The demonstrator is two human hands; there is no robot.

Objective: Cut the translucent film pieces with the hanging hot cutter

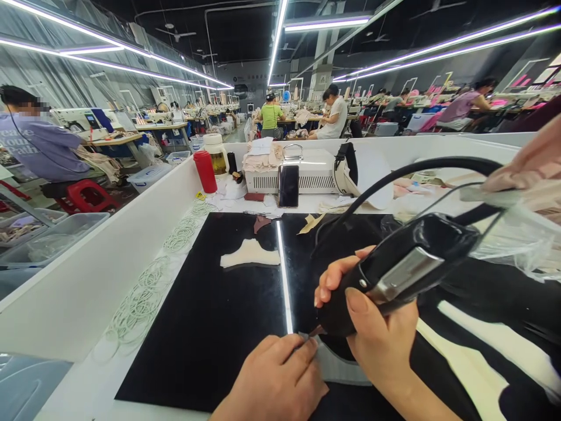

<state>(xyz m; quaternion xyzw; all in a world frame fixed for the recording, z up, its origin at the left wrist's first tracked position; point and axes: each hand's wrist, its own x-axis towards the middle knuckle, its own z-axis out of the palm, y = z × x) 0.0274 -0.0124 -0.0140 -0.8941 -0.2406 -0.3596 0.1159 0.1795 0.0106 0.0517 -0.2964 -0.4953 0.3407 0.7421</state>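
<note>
My right hand (381,327) is wrapped around a black corded electric hand tool (394,269) with a silver metal plate on its side. The tool is tilted down to the left, and its narrow tip points at my left fingertips. My left hand (280,374) lies low on the black board (188,327), fingers together, pinching the edge of a grey fabric piece (342,365). That fabric stretches under the tool and is partly hidden by my right hand. A cream fabric piece (249,254) lies farther back on the board, and more cream pieces (473,362) lie at right.
Pale green cord loops (138,304) line the left side. A red cup (205,171), a phone (288,186) and a white vented box (307,164) stand behind the board. At right, another person's blurred hand (534,155) is near a clear plastic bag (512,231). The tool's black cable (407,166) arches overhead.
</note>
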